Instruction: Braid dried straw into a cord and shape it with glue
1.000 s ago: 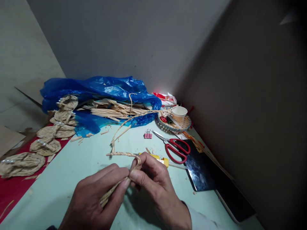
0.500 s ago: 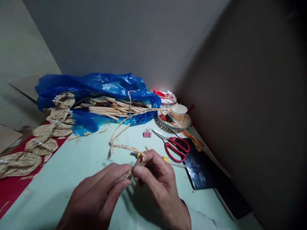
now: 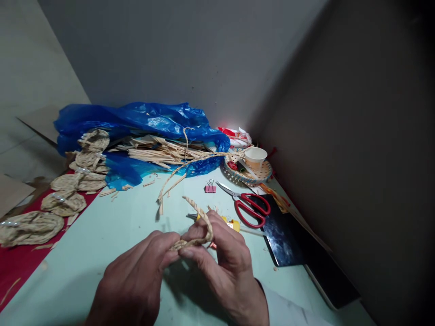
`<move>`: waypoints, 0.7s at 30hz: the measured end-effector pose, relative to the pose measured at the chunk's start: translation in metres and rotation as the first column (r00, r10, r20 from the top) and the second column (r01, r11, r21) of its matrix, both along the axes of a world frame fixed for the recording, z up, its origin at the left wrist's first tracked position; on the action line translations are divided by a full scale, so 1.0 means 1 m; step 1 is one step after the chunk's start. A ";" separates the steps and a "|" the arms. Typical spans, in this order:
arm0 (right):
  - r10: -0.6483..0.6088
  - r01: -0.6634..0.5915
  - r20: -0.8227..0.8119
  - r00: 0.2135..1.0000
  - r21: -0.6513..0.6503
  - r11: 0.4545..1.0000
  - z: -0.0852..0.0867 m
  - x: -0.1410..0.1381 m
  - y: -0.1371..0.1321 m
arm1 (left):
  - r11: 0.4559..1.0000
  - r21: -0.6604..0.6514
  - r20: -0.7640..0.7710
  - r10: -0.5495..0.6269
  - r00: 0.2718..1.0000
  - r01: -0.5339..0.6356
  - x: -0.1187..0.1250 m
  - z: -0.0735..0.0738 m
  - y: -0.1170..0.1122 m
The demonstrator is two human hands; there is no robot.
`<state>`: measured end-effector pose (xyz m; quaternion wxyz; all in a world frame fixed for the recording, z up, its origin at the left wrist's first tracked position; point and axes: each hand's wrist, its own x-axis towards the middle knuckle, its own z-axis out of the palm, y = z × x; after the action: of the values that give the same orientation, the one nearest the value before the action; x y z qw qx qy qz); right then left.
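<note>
A braided straw cord [image 3: 200, 222] is pinched between both my hands low in the middle of the view. My left hand [image 3: 136, 280] grips its near end with thumb and fingers closed. My right hand [image 3: 222, 262] is closed around the cord where it bends, and the free end curls up and back over my fingers. Under my right hand lies a yellow-handled tool [image 3: 231, 223] on the pale green table [image 3: 112, 226].
Red-handled scissors [image 3: 249, 207] and a pink binder clip [image 3: 210, 187] lie beyond my hands. A small woven tray [image 3: 263, 174] holds a paper cup [image 3: 255, 157]. A blue plastic bag [image 3: 142, 127] covers straw strips [image 3: 159, 154]. Woven straw pieces [image 3: 63, 201] lie at left; a dark tablet [image 3: 283, 235] lies at right.
The cord's free end, lying leftward over the table before, has swung up and curled over my right fingers. Both hands stayed in place, twisting the cord.
</note>
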<state>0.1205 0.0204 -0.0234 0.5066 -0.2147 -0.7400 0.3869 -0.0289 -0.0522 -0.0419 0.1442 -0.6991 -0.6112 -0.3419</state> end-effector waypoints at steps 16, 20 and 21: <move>0.047 -0.066 -0.070 0.996 -0.302 0.951 0.000 0.005 0.014 | 0.967 -0.210 0.347 -0.060 0.936 0.140 -0.008 -0.001 0.001; 0.043 -0.070 -0.110 0.993 -0.262 0.963 -0.005 0.002 0.012 | 0.980 -0.170 0.191 -0.069 0.979 0.102 -0.009 -0.003 -0.005; 0.035 -0.064 -0.113 0.993 -0.267 0.961 -0.005 0.002 0.012 | 0.978 -0.178 0.164 -0.080 0.983 0.110 -0.010 -0.003 -0.005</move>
<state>0.1226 0.0325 -0.0285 0.5018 -0.2421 -0.6569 0.5080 -0.0385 -0.0571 -0.0448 0.0135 -0.7091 -0.6157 -0.3435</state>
